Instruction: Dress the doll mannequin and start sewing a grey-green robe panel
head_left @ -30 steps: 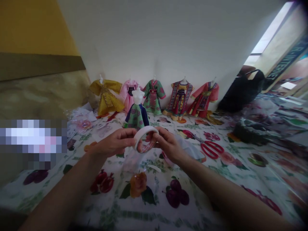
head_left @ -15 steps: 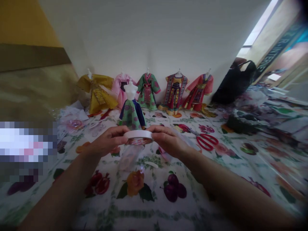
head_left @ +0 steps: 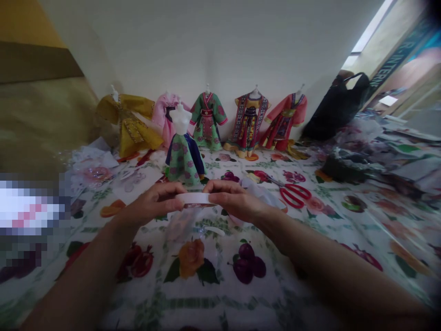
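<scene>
Between my two hands is a white roll of tape [head_left: 195, 198], held above the tablecloth with its outer edge facing me. My left hand [head_left: 156, 201] pinches its left side between thumb and fingers. On the opposite side, my right hand [head_left: 232, 198] grips it the same way. Just behind the roll stands a small white mannequin [head_left: 181, 120] wearing a green and blue skirt [head_left: 181, 161], its upper body bare. Below my hands lie a clear plastic piece [head_left: 184, 223] and a small white curved strip [head_left: 214, 230].
Several mannequins in costumes, among them a yellow dress [head_left: 132, 124] and a green robe [head_left: 208, 122], line the wall. Red-handled scissors [head_left: 295, 195] lie to the right. Plastic wrappings [head_left: 93, 165] sit at left; a black bag [head_left: 339, 105] and piled materials [head_left: 358, 165] at right.
The roll has tilted so less of its inner ring shows, and my right hand has shifted left, closer to my left hand. The view has moved slightly.
</scene>
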A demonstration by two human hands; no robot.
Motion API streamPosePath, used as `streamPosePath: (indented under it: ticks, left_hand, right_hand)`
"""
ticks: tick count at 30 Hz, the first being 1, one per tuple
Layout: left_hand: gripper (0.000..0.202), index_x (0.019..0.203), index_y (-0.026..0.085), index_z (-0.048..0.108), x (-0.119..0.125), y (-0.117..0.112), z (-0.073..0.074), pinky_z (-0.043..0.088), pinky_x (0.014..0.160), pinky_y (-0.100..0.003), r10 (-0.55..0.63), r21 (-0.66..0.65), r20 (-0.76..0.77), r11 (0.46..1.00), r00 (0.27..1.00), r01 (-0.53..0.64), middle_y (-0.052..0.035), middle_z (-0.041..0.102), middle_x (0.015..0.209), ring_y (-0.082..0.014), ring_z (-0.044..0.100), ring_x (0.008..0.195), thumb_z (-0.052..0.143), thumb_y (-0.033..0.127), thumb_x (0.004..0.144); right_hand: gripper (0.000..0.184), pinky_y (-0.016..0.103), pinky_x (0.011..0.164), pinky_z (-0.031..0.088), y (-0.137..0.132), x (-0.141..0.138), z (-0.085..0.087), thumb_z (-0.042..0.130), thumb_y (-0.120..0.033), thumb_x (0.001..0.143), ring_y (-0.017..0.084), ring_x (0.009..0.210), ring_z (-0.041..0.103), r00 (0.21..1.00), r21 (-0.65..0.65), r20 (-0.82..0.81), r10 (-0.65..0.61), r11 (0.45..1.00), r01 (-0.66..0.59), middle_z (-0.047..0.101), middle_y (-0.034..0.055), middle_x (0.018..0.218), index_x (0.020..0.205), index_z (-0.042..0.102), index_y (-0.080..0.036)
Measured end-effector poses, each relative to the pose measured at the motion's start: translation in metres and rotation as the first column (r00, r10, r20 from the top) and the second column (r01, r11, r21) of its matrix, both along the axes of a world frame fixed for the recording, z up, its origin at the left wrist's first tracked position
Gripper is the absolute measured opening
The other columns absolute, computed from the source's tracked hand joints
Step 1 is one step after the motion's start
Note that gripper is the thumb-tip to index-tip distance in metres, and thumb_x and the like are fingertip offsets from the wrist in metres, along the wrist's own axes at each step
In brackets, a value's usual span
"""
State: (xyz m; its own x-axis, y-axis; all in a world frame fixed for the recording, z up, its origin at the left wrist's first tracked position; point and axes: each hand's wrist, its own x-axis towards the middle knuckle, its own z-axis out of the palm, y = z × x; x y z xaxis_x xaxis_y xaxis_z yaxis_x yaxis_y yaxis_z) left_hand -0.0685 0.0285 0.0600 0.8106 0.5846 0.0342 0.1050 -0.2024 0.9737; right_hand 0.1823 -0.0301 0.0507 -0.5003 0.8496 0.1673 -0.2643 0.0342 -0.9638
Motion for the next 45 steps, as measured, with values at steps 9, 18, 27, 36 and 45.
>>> streamPosePath:
  ticks: [9, 18, 27, 36, 45]
  left_hand:
    - [0.023, 0.093, 0.018, 0.068, 0.003, -0.005, -0.001, 0.040, 0.053, -0.018, 0.024, 0.035, 0.026, 0.999, 0.999, -0.025, -0.0003, 0.059, 0.077, -0.0090, 0.050, 0.063, 0.068, 0.040, 0.086]
    - [0.018, 0.091, 0.019, 0.068, 0.013, -0.020, 0.005, 0.042, 0.062, -0.022, 0.251, 0.341, -0.052, 0.914, 0.967, -0.219, 0.0002, 0.060, 0.081, -0.0114, 0.054, 0.071, 0.067, 0.037, 0.088]
    - [0.022, 0.089, 0.018, 0.066, 0.020, -0.029, 0.012, 0.042, 0.064, -0.025, 0.321, 0.466, -0.071, 0.848, 0.944, -0.253, 0.0003, 0.061, 0.081, -0.0121, 0.053, 0.069, 0.066, 0.040, 0.088]
    - [0.022, 0.084, 0.018, 0.064, 0.021, -0.034, 0.013, 0.039, 0.060, -0.025, 0.311, 0.524, -0.087, 0.822, 0.946, -0.222, 0.0022, 0.056, 0.072, -0.0115, 0.050, 0.064, 0.065, 0.039, 0.088]
    - [0.017, 0.086, 0.018, 0.063, 0.017, -0.038, 0.011, 0.038, 0.063, -0.025, 0.268, 0.530, -0.096, 0.829, 0.959, -0.179, 0.0019, 0.057, 0.074, -0.0119, 0.051, 0.067, 0.064, 0.035, 0.090]
  right_hand:
    - [0.021, 0.028, 0.072, 0.045, -0.001, -0.002, -0.001, 0.072, -0.042, 0.084, 0.014, 0.076, 0.052, 0.994, 0.010, 0.094, -0.062, 0.998, 0.061, 0.059, 0.0005, 0.081, 0.086, 0.066, -0.022]
    - [0.023, 0.032, 0.087, 0.047, 0.001, -0.001, 0.005, 0.073, -0.039, 0.084, 0.016, 0.090, 0.058, 0.874, 0.367, 0.184, -0.450, 0.856, 0.364, 0.060, 0.0024, 0.096, 0.095, 0.062, -0.022]
    - [0.015, 0.032, 0.084, 0.046, 0.001, 0.001, 0.004, 0.057, -0.033, 0.092, 0.017, 0.090, 0.061, 0.918, 0.221, 0.185, -0.350, 0.925, 0.308, 0.065, 0.0017, 0.090, 0.092, 0.065, -0.021]
    - [0.017, 0.027, 0.065, 0.040, 0.001, -0.002, 0.006, 0.066, -0.035, 0.087, 0.012, 0.070, 0.050, 0.910, 0.206, 0.201, -0.362, 0.924, 0.322, 0.056, -0.0005, 0.078, 0.084, 0.060, -0.019]
    - [0.017, 0.030, 0.068, 0.039, 0.001, -0.001, 0.007, 0.062, -0.037, 0.088, 0.015, 0.074, 0.050, 0.880, 0.211, 0.234, -0.413, 0.905, 0.369, 0.056, 0.0002, 0.078, 0.081, 0.059, -0.021]
